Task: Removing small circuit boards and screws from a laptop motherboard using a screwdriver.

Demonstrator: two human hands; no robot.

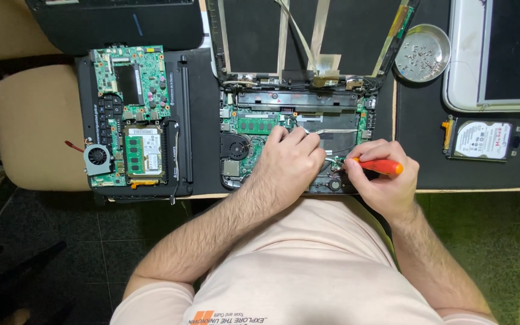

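Bright, even overhead light, sharp across most of my view.
I saw glare on the metal dish [422, 53], soft shadows under the hands, and dim floor [43, 253] corners.

- White sticker [144, 131] on the loose green circuit board, well left of the left hand [288, 161]: a small rectangle with dark print.
- White label [482, 139] covering the hard drive's top, right of the right hand [386, 180]: rectangular, with black print and red marks.
- Detached screen panel [516, 51], above and right of the right hand: dark glass in a pale grey frame.
- Laptop lid [308, 36] above both hands: screen removed, black inside, pale ribbon strips crossing it.
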